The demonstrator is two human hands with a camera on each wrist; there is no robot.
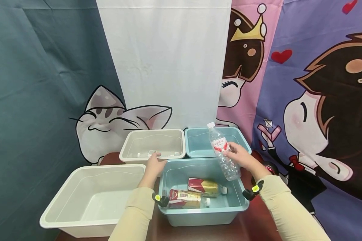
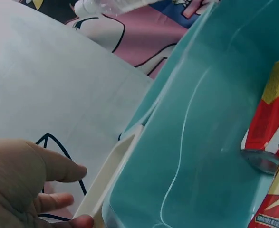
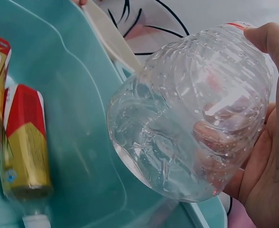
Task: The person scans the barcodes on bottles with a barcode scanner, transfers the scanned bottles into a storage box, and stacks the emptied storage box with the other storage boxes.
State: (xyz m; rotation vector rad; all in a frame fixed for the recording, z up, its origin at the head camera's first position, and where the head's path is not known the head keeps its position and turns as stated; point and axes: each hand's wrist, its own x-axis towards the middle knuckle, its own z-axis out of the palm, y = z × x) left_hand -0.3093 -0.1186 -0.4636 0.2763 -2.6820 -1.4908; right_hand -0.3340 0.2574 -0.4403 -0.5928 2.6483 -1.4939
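My right hand (image 1: 242, 157) grips a clear plastic water bottle (image 1: 219, 142) with a white cap and a red-and-white label. The bottle leans, cap up to the left, its base over the right side of the front blue bin (image 1: 199, 219). Its ribbed lower part fills much of the right wrist view, my thumb on the near side. My left hand (image 1: 154, 169) is held near the front rim of the back cream bin (image 1: 151, 132), with nothing between its spread fingers. Two drink bottles with red-and-yellow labels, an upper one (image 1: 205, 186) and a lower one (image 1: 185, 199), lie in the front blue bin.
A large cream bin (image 1: 78, 180) stands at the front left. Behind the front blue bin is a smaller blue bin (image 1: 196, 142). A clear bottle (image 1: 143, 154) lies in the back cream bin. All stand on a reddish-brown table (image 1: 256, 214) before a printed curtain (image 1: 166, 67).
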